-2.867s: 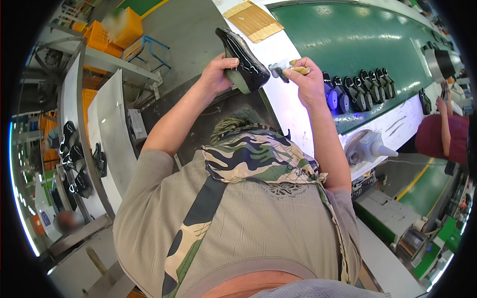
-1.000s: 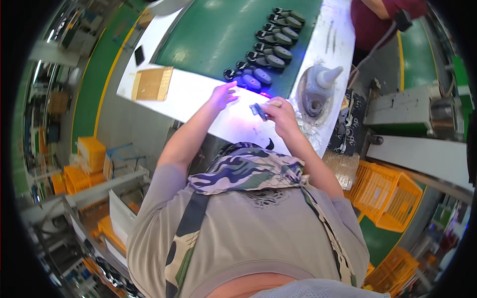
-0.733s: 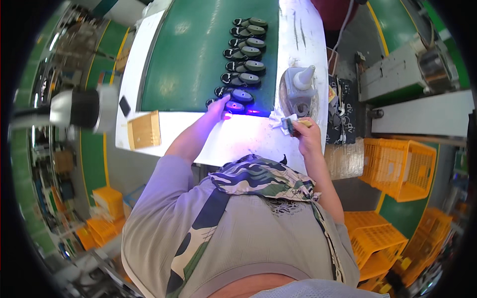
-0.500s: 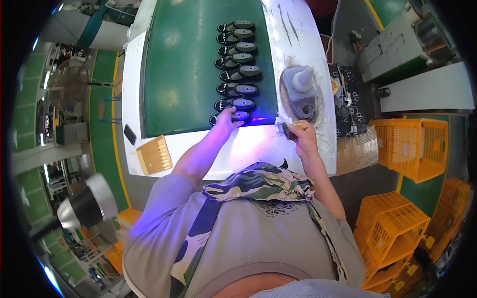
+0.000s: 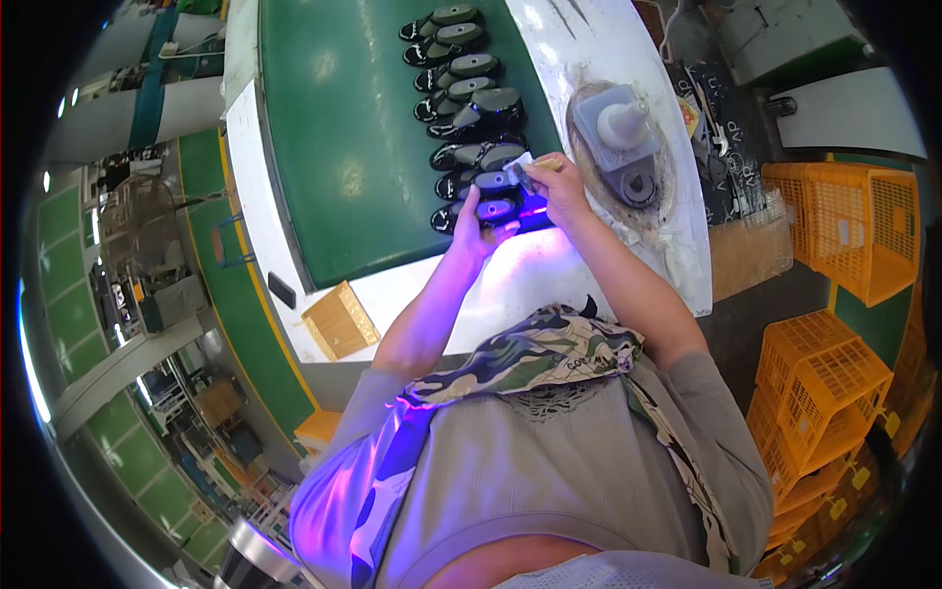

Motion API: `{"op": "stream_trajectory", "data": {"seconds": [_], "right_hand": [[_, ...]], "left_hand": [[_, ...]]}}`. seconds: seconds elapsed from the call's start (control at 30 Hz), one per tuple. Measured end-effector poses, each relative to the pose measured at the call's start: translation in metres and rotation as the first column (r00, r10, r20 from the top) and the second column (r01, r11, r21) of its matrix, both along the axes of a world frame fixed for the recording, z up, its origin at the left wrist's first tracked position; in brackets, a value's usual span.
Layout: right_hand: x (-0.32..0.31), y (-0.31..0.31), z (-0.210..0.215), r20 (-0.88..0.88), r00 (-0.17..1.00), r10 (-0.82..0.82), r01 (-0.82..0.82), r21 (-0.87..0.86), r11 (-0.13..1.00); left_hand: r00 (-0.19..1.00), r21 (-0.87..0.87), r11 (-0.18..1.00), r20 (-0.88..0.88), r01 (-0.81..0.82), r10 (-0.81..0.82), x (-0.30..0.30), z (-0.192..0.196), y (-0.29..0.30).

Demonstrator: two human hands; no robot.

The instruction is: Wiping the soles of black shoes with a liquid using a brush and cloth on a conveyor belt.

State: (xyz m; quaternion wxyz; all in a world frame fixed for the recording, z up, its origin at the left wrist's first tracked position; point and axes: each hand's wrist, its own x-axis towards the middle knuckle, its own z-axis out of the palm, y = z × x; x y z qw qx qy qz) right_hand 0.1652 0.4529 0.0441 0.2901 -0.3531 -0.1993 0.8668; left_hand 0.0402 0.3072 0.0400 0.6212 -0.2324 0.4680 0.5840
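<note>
Several black shoes with grey, oval-topped lasts in them form a row on the green belt (image 5: 343, 147), toes to the left. My left hand (image 5: 476, 240) is closed around the nearest shoe (image 5: 446, 218), thumb along its upper and fingers at its near side. In my right hand (image 5: 564, 191) is a small brush with a pale wooden handle (image 5: 548, 165) and a whitish tip. The tip is over the heel end of a shoe close by; whether it touches cannot be seen. Farther up, one shoe (image 5: 486, 113) looks tilted onto its side.
Right of the belt, a translucent spouted bottle (image 5: 620, 133) stands on a stained patch of the white table edge (image 5: 677, 260). At the left front lie a shallow tan box (image 5: 340, 321) and a dark phone (image 5: 282, 289). Orange crates (image 5: 854, 231) are stacked beyond the table's right side.
My right hand has moved leftward and away from me with the brush, from the table edge to the shoes. My left hand stays at the nearest shoe. The view has shifted and turned.
</note>
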Motion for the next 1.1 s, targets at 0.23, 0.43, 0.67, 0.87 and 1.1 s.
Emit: {"op": "stream_trajectory", "data": {"seconds": [0.23,0.43,0.67,0.87,1.1], "right_hand": [[-0.086,0.063,-0.025,0.056,0.992,-0.113,0.099,0.206,0.974],[-0.165,0.163,-0.017,0.296,0.827,-0.477,0.363,0.366,0.857],[-0.145,0.061,0.092,0.044,0.963,-0.265,0.191,0.580,0.792],[0.043,0.000,0.077,0.216,0.976,0.024,-0.160,0.638,0.753],[0.212,-0.007,0.046,0.595,0.744,-0.305,-0.121,0.569,0.813]], "left_hand": [[0.996,-0.094,0.996,-0.084,0.004,-0.012,-0.032,0.002,0.062],[0.989,-0.066,0.991,-0.102,-0.116,0.109,-0.080,-0.014,0.209],[0.985,0.292,0.957,-0.161,-0.009,0.059,-0.229,-0.082,0.180],[0.991,0.303,0.951,-0.133,0.062,-0.022,-0.122,-0.035,0.127],[0.961,0.561,0.783,-0.219,0.267,-0.171,-0.040,0.021,-0.007]]}}
